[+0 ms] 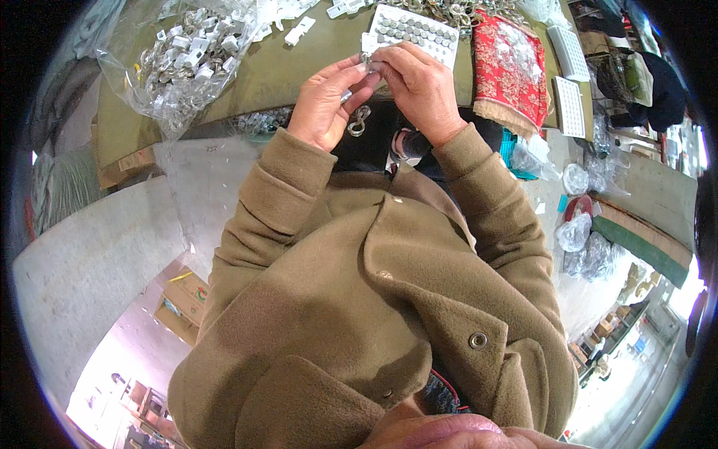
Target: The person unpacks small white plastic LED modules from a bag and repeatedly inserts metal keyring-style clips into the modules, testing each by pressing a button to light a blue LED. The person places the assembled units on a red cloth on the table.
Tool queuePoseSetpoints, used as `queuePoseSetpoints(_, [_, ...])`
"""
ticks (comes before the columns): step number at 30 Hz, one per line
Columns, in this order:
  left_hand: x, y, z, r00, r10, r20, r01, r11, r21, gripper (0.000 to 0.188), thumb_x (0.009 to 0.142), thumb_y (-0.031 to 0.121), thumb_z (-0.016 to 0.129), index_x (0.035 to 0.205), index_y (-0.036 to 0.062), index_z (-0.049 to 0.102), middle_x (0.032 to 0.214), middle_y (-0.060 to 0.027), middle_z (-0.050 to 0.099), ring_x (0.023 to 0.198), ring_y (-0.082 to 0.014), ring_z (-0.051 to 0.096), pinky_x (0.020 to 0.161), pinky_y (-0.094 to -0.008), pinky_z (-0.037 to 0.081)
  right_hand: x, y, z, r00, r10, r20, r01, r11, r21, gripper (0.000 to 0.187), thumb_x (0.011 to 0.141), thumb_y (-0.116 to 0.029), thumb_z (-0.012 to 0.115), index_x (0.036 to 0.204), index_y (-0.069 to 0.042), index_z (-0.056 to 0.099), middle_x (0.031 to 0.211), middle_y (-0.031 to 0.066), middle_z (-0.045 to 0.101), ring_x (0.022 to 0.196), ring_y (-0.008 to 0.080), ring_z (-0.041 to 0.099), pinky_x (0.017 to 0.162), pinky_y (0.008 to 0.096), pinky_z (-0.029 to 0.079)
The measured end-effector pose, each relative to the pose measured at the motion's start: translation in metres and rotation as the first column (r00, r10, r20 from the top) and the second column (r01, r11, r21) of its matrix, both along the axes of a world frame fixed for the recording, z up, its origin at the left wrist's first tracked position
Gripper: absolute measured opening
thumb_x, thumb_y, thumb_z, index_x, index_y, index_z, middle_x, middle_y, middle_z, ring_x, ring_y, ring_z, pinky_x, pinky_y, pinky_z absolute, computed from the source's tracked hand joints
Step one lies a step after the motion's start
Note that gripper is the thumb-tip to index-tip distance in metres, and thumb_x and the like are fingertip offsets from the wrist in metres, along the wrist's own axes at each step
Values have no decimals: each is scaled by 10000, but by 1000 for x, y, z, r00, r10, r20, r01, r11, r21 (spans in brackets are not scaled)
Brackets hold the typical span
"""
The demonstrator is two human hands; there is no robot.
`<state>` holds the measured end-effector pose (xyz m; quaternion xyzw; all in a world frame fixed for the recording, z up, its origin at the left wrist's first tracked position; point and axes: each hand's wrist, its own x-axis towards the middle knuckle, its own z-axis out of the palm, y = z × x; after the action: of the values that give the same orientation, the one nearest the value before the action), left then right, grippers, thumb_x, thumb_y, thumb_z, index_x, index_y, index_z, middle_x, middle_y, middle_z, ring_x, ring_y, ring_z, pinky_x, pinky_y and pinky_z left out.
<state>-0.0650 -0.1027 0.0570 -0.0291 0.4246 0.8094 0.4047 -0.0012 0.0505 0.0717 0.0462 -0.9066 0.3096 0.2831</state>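
Note:
My left hand (327,105) and my right hand (419,88) meet above the table edge, fingertips pinching a small silvery metal piece (368,66) between them. Another looped metal buckle (359,121) hangs below my left palm, held against it. Just beyond the fingers lies a white tray (415,31) filled with rows of small round silvery parts. Both sleeves are brown wool.
A clear plastic bag (183,56) of silvery and white parts lies at the left on the olive tabletop (277,71). A red patterned cloth (511,71) lies at the right, with white trays (568,105) beyond it. Cardboard boxes (183,303) stand on the floor.

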Motion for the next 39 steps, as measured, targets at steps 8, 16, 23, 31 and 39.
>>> queuePoseSetpoints(8, [6,6,-4,969,72,-237,-100,989,-111,281,897,115,661,1152,1,626,987,-55,688,868,-101,667,672,-195,538,-2,3,-7,998,53,20,-50,992,-113,108,831,-50,624,926,-57,676,780,108,628,732,305,637,634,371,510])
queuePoseSetpoints(16, [-5,-1,-2,995,-30,-96,9,976,-217,155,938,190,605,1032,72,640,969,-33,693,788,-56,642,603,-159,496,-28,29,-13,984,-159,84,168,977,-129,131,851,-108,636,959,-75,704,805,108,673,694,281,663,628,358,534])
queuePoseSetpoints(23, [-1,2,-4,998,48,-42,-54,986,-156,165,956,179,586,1062,62,633,979,-53,691,810,-70,654,594,-169,515,-35,18,-21,953,-232,197,180,951,252,95,865,-112,581,946,-108,630,880,114,609,788,355,634,673,434,515])
queuePoseSetpoints(31, [-2,-1,0,999,10,-41,-12,999,-36,210,944,141,598,1107,11,631,1014,-78,690,879,-102,671,670,-181,564,-21,17,-6,995,8,97,22,952,-305,149,832,-21,624,978,-43,642,825,99,628,728,231,637,649,322,520])
queuePoseSetpoints(39, [13,5,5,994,-21,-103,11,996,-92,218,924,140,625,1108,25,651,982,-45,691,871,-87,658,663,-176,519,2,-4,2,998,-39,40,48,969,-243,127,836,12,648,958,-17,631,856,53,640,739,144,630,654,263,515])
